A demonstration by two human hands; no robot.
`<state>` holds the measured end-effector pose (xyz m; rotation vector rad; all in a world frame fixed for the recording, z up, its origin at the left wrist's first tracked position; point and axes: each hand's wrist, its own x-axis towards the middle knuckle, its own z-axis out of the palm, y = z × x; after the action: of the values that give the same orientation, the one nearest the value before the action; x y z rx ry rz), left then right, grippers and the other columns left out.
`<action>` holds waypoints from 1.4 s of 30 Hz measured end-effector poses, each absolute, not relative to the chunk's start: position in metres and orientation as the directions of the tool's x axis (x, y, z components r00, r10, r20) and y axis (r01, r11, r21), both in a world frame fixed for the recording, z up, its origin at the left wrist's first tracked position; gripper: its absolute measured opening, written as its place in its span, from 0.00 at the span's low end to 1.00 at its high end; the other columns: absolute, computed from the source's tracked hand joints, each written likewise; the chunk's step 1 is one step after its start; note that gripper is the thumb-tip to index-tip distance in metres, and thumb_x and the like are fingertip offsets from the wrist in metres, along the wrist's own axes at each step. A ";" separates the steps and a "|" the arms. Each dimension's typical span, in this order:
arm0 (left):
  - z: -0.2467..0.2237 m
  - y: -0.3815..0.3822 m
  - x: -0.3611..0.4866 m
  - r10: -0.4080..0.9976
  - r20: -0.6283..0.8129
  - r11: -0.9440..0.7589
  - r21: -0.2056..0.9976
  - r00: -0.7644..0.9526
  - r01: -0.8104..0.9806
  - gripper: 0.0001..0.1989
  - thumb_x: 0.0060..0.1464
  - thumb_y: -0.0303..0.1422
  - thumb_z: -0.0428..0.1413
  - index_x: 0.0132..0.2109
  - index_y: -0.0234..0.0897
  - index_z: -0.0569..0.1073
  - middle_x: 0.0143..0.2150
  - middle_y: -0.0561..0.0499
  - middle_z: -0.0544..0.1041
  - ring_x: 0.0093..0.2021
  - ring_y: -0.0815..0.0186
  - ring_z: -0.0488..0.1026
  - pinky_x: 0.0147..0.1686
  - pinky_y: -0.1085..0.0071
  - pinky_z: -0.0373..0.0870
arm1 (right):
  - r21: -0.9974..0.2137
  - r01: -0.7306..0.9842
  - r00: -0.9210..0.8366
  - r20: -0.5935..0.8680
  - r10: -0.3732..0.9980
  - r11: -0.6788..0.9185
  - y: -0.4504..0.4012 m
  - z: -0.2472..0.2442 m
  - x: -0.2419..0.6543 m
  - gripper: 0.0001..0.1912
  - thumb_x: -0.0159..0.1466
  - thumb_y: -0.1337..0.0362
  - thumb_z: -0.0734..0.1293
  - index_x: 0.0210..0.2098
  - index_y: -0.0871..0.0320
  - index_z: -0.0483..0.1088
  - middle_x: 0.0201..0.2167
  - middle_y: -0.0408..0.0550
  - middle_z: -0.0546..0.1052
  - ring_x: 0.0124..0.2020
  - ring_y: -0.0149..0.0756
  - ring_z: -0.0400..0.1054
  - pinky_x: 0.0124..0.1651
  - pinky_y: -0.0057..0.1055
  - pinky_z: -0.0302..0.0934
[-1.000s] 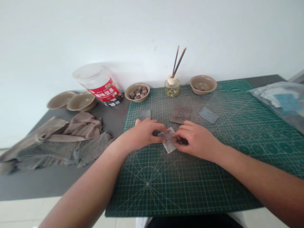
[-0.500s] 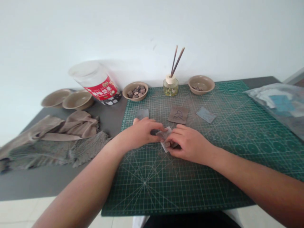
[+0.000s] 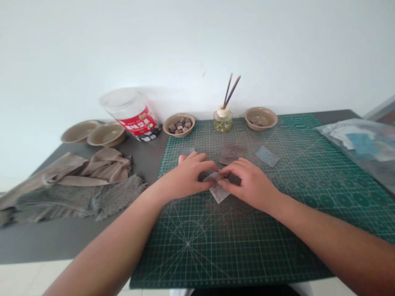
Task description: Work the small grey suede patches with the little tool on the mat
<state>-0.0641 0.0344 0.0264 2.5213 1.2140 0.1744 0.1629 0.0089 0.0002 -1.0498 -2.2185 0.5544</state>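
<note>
Drawn closer, the left hand and right hand are clamped on a pale swatch.
A cutting mat is beneath it; a brown swatch is placed just beyond.

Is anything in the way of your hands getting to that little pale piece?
No, nothing visible is in the way. Your left hand and right hand are both touching the pale flat piece, which lies between them on the green cutting mat.
</note>
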 end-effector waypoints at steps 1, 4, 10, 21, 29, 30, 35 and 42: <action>0.028 0.033 -0.063 0.775 0.024 -0.592 0.378 0.632 0.712 0.12 0.56 0.38 0.61 0.48 0.46 0.74 0.43 0.51 0.73 0.48 0.56 0.67 0.45 0.60 0.56 | -0.641 0.498 -0.483 0.354 0.801 0.583 0.008 0.002 0.164 0.05 0.65 0.63 0.71 0.40 0.57 0.76 0.36 0.44 0.80 0.41 0.38 0.70 0.50 0.37 0.62; 0.032 0.030 -0.061 0.724 0.149 -0.647 0.484 0.673 0.589 0.13 0.56 0.32 0.61 0.49 0.43 0.72 0.45 0.51 0.75 0.48 0.59 0.70 0.49 0.59 0.59 | -0.762 0.402 -0.449 0.319 0.835 0.508 0.005 0.006 0.166 0.05 0.65 0.62 0.72 0.41 0.54 0.77 0.36 0.42 0.80 0.38 0.34 0.70 0.45 0.33 0.63; 0.028 0.031 -0.061 0.654 0.323 -0.701 0.598 0.684 0.387 0.06 0.60 0.29 0.59 0.45 0.41 0.74 0.40 0.51 0.78 0.44 0.63 0.73 0.48 0.62 0.65 | -0.889 0.334 -0.404 0.164 0.900 0.313 0.006 0.005 0.167 0.12 0.68 0.56 0.68 0.48 0.51 0.77 0.39 0.42 0.81 0.33 0.32 0.70 0.36 0.31 0.63; 0.022 0.045 -0.075 0.772 0.586 -0.583 0.499 0.246 0.641 0.05 0.54 0.26 0.59 0.36 0.39 0.70 0.34 0.52 0.73 0.39 0.62 0.71 0.39 0.64 0.68 | -0.424 0.727 -0.502 0.209 0.839 0.540 -0.006 -0.006 0.155 0.23 0.59 0.53 0.74 0.49 0.61 0.71 0.47 0.57 0.74 0.51 0.53 0.68 0.55 0.50 0.64; 0.021 0.048 -0.077 0.813 0.535 -0.510 0.468 0.227 0.722 0.04 0.55 0.27 0.58 0.35 0.40 0.69 0.34 0.52 0.73 0.41 0.61 0.71 0.42 0.62 0.68 | -0.637 0.634 -0.453 0.154 0.878 0.439 -0.009 -0.007 0.155 0.28 0.55 0.65 0.76 0.53 0.54 0.66 0.46 0.49 0.76 0.48 0.43 0.71 0.54 0.43 0.65; 0.021 0.049 -0.077 0.816 0.531 -0.506 0.465 0.228 0.726 0.04 0.55 0.27 0.58 0.35 0.40 0.69 0.34 0.52 0.73 0.41 0.60 0.71 0.42 0.62 0.67 | -0.617 0.647 -0.451 0.163 0.878 0.447 -0.009 -0.006 0.155 0.28 0.56 0.64 0.76 0.54 0.55 0.66 0.48 0.50 0.76 0.50 0.45 0.70 0.55 0.45 0.65; 0.022 0.049 -0.077 0.839 0.507 -0.458 0.469 0.194 0.755 0.04 0.54 0.28 0.58 0.36 0.40 0.69 0.34 0.52 0.73 0.41 0.60 0.71 0.41 0.62 0.67 | -0.555 0.692 -0.458 0.157 0.875 0.462 -0.011 -0.005 0.155 0.30 0.57 0.61 0.75 0.57 0.59 0.66 0.52 0.57 0.74 0.55 0.51 0.67 0.58 0.49 0.62; 0.021 0.050 -0.078 0.828 0.529 -0.470 0.476 0.185 0.744 0.05 0.53 0.28 0.59 0.35 0.40 0.69 0.34 0.52 0.72 0.40 0.60 0.70 0.40 0.63 0.66 | -0.801 0.484 -0.466 0.104 0.879 0.351 -0.014 0.007 0.156 0.24 0.55 0.74 0.70 0.50 0.52 0.68 0.35 0.41 0.76 0.36 0.36 0.71 0.41 0.34 0.65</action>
<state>-0.0778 0.0499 0.0212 2.3299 1.5536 1.1576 0.1557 -0.0140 0.0072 -1.1829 -2.0881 0.9756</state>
